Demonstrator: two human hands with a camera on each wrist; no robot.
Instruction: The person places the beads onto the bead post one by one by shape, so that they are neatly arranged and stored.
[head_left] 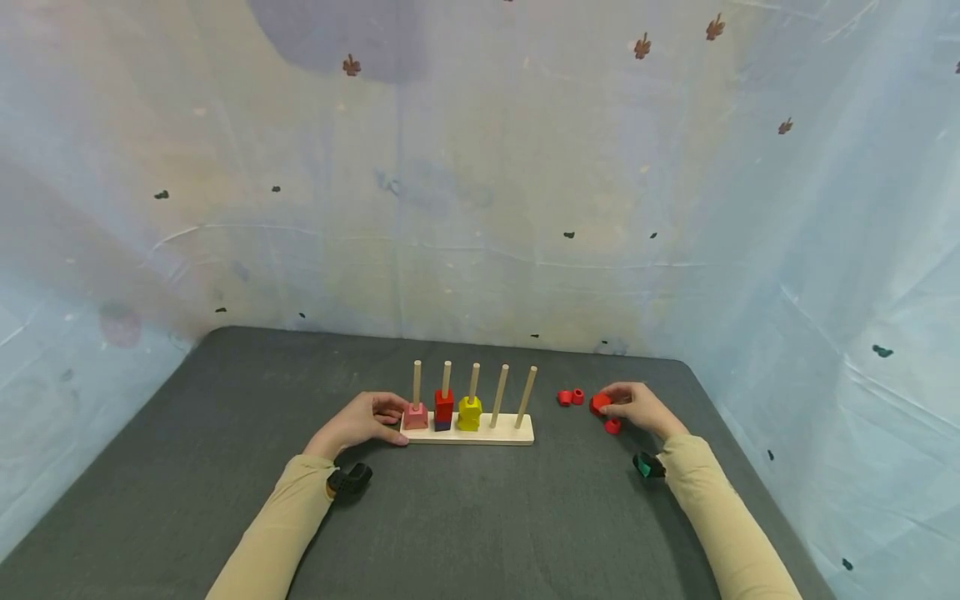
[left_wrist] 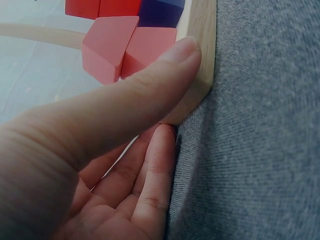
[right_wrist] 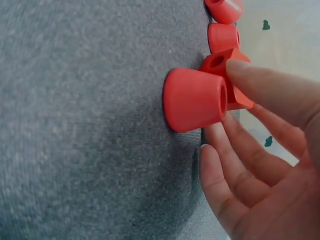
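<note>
My left hand [head_left: 362, 419] grips the left end of a pale wooden peg board [head_left: 468, 438], thumb on its front edge in the left wrist view. Pink blocks [left_wrist: 110, 47] sit on the leftmost peg. Beside them stand red blocks [head_left: 444, 404] over a dark blue one [left_wrist: 161, 11], then yellow blocks [head_left: 469, 414]. The two right-hand pegs [head_left: 527, 396] are bare. Off to the right, my right hand [head_left: 637, 406] pinches a flat-sided red block [right_wrist: 240, 62], which has a hole in it. A tapered red block [right_wrist: 192, 100] stands just in front of that hand.
Two more small red blocks [head_left: 565, 398] lie on the dark grey table [head_left: 465, 525], between the board and my right hand. A pale patterned sheet [head_left: 480, 208] hangs behind the table and along its sides.
</note>
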